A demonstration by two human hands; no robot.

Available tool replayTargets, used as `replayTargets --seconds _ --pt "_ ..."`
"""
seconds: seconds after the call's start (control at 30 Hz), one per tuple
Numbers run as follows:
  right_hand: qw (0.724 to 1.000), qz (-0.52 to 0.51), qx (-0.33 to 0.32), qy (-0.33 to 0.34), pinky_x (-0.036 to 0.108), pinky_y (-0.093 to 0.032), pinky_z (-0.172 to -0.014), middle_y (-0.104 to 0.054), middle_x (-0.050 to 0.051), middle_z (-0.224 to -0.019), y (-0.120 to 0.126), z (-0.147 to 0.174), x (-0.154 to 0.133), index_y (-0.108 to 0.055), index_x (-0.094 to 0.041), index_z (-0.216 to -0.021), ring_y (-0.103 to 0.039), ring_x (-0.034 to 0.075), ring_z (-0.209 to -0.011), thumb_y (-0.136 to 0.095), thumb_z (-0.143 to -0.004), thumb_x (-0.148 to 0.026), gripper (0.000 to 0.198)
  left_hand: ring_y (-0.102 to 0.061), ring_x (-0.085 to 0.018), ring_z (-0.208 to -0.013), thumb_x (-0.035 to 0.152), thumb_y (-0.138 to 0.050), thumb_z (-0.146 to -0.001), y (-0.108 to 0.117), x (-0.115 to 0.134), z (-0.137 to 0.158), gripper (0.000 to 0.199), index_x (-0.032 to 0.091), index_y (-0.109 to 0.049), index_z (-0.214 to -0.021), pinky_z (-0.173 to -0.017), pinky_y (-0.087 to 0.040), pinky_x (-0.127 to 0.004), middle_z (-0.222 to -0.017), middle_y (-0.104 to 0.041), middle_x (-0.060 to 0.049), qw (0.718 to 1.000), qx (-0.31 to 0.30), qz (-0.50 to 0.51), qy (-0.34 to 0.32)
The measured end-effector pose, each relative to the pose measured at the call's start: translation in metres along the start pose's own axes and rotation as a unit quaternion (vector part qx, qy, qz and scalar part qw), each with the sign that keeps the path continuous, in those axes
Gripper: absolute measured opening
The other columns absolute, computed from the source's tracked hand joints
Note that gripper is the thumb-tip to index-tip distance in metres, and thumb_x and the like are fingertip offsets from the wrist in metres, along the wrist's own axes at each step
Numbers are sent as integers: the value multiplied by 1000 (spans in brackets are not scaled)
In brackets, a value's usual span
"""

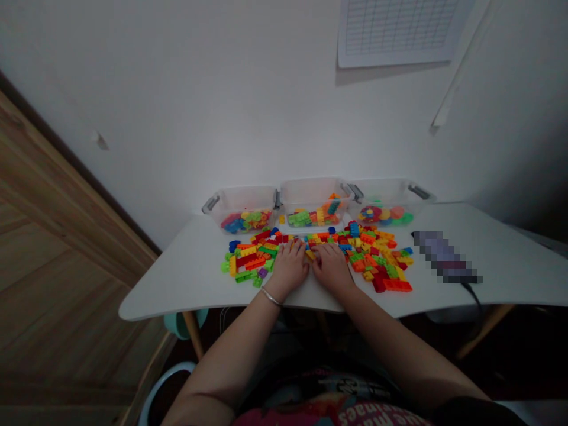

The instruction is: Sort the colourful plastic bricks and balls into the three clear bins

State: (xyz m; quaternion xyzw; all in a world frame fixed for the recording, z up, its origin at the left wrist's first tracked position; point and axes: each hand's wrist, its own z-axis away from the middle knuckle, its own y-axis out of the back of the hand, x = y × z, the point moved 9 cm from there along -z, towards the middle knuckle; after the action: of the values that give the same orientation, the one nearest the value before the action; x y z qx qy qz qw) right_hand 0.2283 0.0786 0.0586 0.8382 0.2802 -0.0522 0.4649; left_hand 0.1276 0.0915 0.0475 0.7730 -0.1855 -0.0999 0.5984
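Observation:
Loose plastic building bricks [254,260] in many colours are strewn over the white table in front of me. My left hand [289,269] rests palm down at the near middle of the pile, its fingers outstretched over the bricks. Beside it, my right hand [332,267] also lies palm down, fingers apart and slightly bent, with their tips among the bricks. Between the two hands is a yellow brick [309,255], right at the fingertips of my right hand. What lies under both palms is hidden.
Along the wall stand three clear plastic boxes: a left box [248,198] and middle box [315,192] with bricks, and a right box [384,198] with rounded colourful pieces. A pixelated device [446,257] with a cable lies on the table [177,272] at right.

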Motion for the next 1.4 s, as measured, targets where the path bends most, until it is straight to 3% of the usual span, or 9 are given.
replayTargets --seconds 0.37,0.63,1.0,1.17,1.4 --pt "1000 -17 -15 7 43 -41 -104 -69 12 -111 1 1 -3 -68 -13 -110 -54 26 -112 -49 -77 -8 38 -34 -33 -144 35 -51 -91 13 -6 25 56 20 -45 -145 -119 -25 -58 -154 -42 -8 999 16 -31 37" --pt "999 -30 9 18 42 -39 -104 -71 10 -115 0 -17 3 -70 -17 -112 -56 25 -111 -46 -91 -21 33 -29 -30 -147 40 -48 -94 12 3 37 55 19 -45 -145 -120 -19 -59 -156 -39 -9 998 50 -31 31" --pt "979 132 -155 22 36 -36 -100 -69 11 -117 -30 -63 4 -72 -16 -112 -54 26 -114 -49 -91 -25 33 -35 -31 -143 34 -53 -89 11 0 33 56 16 -48 -142 -120 -19 -60 -152 -45 -11 996 73 -18 51" --pt "968 180 -173 16 38 -36 -98 -67 14 -116 -34 -69 0 -74 -14 -109 -51 29 -115 -53 -88 -27 32 -39 -30 -141 28 -51 -89 13 0 35 52 16 -52 -139 -120 -21 -59 -147 -51 -11 995 84 -1 48" --pt "968 168 -184 -19 36 -37 -96 -66 12 -117 -35 -69 3 -74 -19 -107 -51 27 -115 -54 -88 -25 29 -40 -29 -140 26 -52 -88 15 0 35 49 14 -54 -135 -121 -21 -57 -144 -54 -11 995 91 14 43"
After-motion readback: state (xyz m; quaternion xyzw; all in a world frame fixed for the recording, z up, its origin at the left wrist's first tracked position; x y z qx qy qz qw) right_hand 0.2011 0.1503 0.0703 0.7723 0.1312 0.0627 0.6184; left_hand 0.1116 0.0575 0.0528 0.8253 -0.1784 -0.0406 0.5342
